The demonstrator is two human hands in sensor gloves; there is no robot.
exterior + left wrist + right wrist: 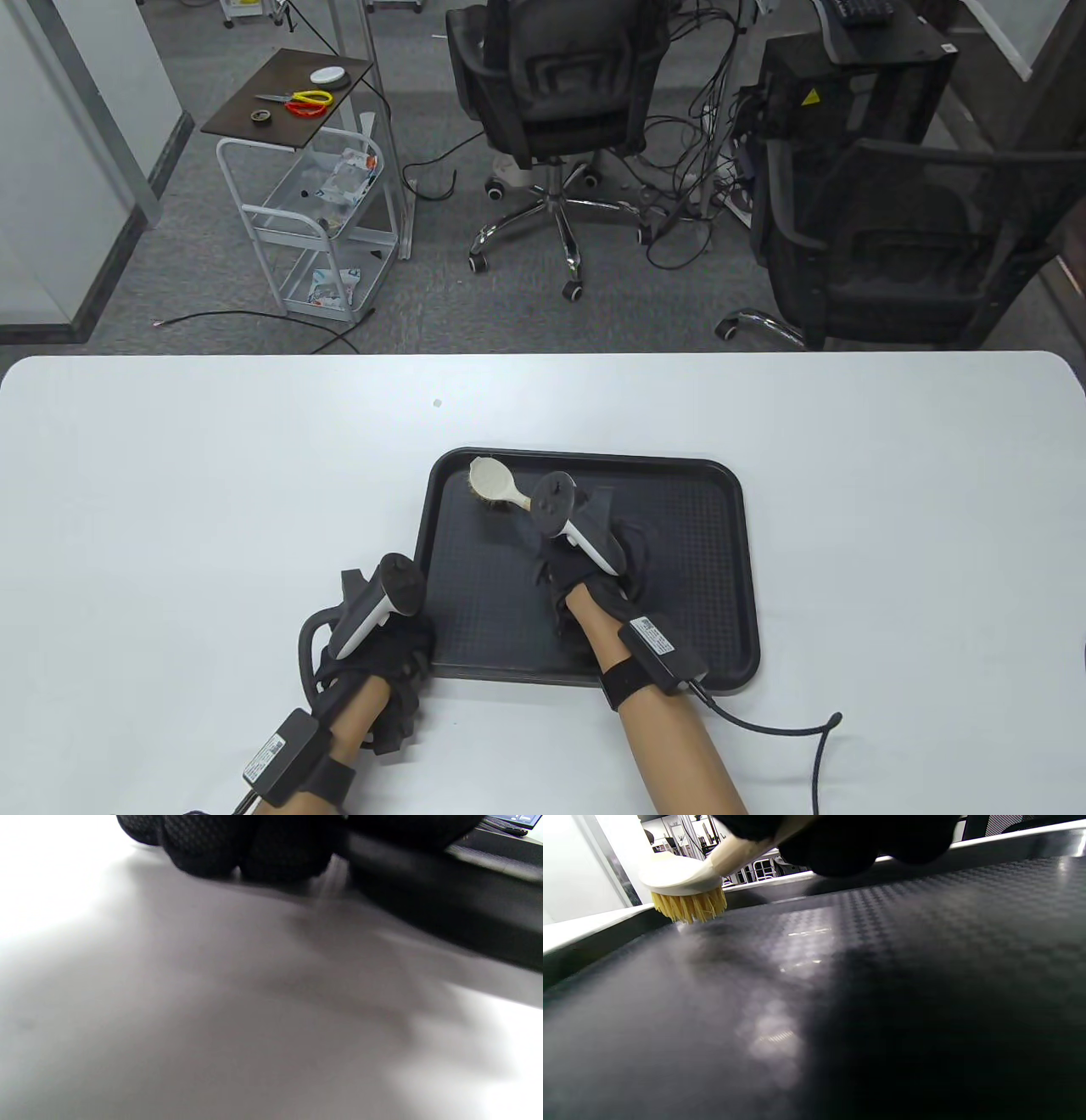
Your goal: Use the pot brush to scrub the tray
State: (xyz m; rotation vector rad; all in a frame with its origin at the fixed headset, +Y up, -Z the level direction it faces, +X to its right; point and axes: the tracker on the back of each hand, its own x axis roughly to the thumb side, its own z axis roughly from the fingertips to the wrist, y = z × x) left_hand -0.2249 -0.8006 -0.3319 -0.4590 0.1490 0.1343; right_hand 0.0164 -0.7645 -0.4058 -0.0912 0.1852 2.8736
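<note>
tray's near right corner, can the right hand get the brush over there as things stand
Probably yes: the right hand already holds the pot brush inside the tray, and nothing lies on that corner.

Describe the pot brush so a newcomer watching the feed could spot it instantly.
On the white table lies a black rectangular plastic tray. At its far left corner, the right hand holds a cream-coloured round-headed pot brush with yellow bristles facing down. It is the only pale object on the dark tray.
</note>
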